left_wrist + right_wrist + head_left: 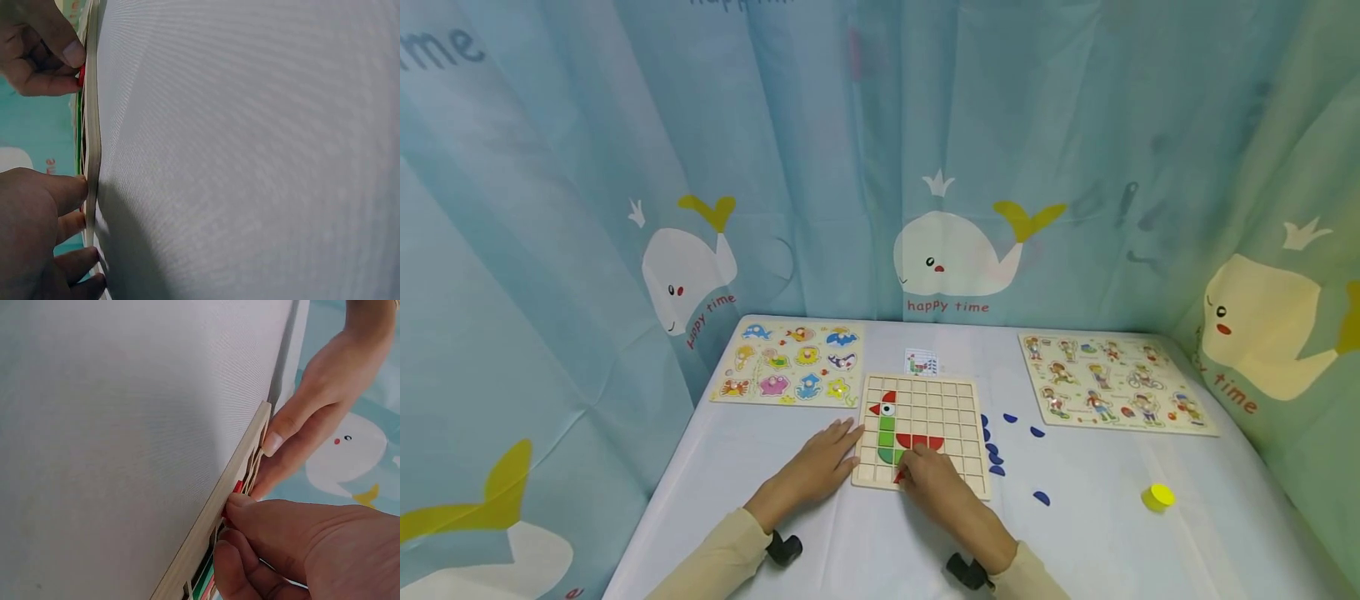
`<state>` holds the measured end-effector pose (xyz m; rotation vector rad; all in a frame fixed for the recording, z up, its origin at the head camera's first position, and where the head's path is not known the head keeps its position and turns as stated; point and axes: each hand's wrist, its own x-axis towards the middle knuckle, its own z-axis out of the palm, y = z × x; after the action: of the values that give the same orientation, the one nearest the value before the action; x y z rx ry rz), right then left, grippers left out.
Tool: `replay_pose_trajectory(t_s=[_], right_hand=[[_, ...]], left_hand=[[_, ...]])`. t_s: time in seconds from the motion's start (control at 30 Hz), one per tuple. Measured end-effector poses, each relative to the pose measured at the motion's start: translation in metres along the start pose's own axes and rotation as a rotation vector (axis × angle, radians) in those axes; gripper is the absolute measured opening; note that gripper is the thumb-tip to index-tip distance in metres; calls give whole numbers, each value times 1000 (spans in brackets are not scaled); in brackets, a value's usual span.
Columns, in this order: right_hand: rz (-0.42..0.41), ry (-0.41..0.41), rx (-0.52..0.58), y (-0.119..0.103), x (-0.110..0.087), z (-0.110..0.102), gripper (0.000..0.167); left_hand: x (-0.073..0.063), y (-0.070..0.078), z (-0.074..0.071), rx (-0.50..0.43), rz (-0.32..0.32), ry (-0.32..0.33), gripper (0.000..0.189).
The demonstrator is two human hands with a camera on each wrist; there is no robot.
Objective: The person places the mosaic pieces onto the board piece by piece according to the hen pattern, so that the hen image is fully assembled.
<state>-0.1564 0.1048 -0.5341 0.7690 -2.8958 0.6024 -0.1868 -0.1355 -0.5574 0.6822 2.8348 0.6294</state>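
A wooden grid board (953, 410) lies on the table with red and green pieces and a round eye piece set in its squares, forming a bird-like figure. My right hand (942, 486) is over the board's lower part, pinching a small red piece (238, 486) between thumb and finger, low in the grid. Its full shape is hidden by the fingers. At the board's left edge my left hand (820, 461) rests with its fingers extended, the thumb touching the rim. Green squares (887, 432) run down the grid's left side, beside a row of red pieces (917, 439).
Several dark blue half-circles (1041, 497) lie right of the board. Behind it is a small picture card (921, 362). A sea-animal puzzle (790, 362) lies at back left, a figure puzzle (1108, 379) at back right. A yellow cylinder (1158, 497) stands at the right.
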Motion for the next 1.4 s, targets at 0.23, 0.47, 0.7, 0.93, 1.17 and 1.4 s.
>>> replay_pose_trajectory(t_s=[0.23, 0.47, 0.7, 0.93, 1.17, 1.4], right_hand=[[12, -20, -2, -1, -1, 0, 15], [-11, 56, -13, 0, 0, 4, 13], [12, 73, -10, -1, 2, 6, 16], [64, 61, 19, 5, 1, 1, 15], [196, 68, 32, 50, 6, -32, 14], [430, 43, -51, 122, 0, -66, 26]], left_hand=[[0, -2, 2, 11, 1, 1, 57], [0, -1, 1, -2, -1, 4, 57], [-1, -1, 1, 1, -2, 8, 57], [0, -2, 2, -7, -3, 5, 57], [-1, 0, 1, -10, -8, 1, 58], [-3, 1, 1, -20, -7, 2, 58]])
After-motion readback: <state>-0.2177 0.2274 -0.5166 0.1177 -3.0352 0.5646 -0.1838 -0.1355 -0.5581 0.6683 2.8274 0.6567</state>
